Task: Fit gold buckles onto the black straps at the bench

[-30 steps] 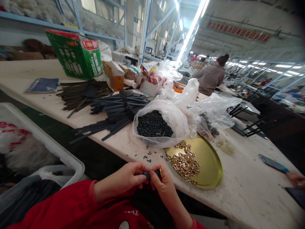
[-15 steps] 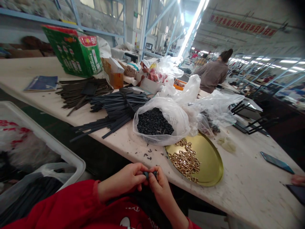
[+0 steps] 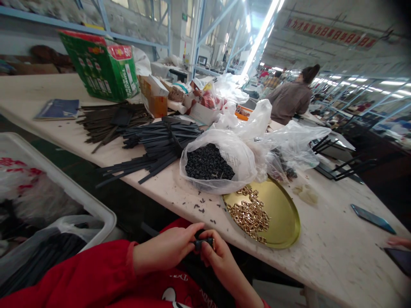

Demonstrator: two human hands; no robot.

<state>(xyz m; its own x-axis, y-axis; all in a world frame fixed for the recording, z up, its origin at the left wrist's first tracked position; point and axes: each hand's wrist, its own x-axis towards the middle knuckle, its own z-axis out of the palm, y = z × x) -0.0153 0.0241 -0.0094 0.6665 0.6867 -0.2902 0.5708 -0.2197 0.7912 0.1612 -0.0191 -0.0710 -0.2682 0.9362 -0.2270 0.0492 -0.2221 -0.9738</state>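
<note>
Close together at the table's near edge, my two hands hold a narrow dark strap (image 3: pixel 201 244) with a small gold buckle (image 3: pixel 213 244) at its right end. My left hand (image 3: pixel 167 246) is closed around the strap's left part, its index finger stretched over the top. Thumb and fingers of my right hand (image 3: pixel 220 254) pinch the strap beside the buckle. A dark strip (image 3: pixel 149 229) shows left of my left wrist, probably the same strap's tail. Just beyond my right hand, a gold round tray (image 3: pixel 282 214) bears a heap of small gold buckles (image 3: pixel 248 216).
A plastic bag (image 3: pixel 242 164) of small black loops (image 3: pixel 208 162) stands behind the tray. Dark strips (image 3: pixel 160 141) lie left of it, near a green box (image 3: pixel 99 70). A white bin (image 3: pixel 96 209) stands at left. A phone (image 3: pixel 372 218) and another person's hand (image 3: pixel 400 242) are at right.
My left hand has shifted slightly down, and its index finger is now straighter. More of the strap and the gold buckle shows between my hands. The dark strip at my left wrist has come into view.
</note>
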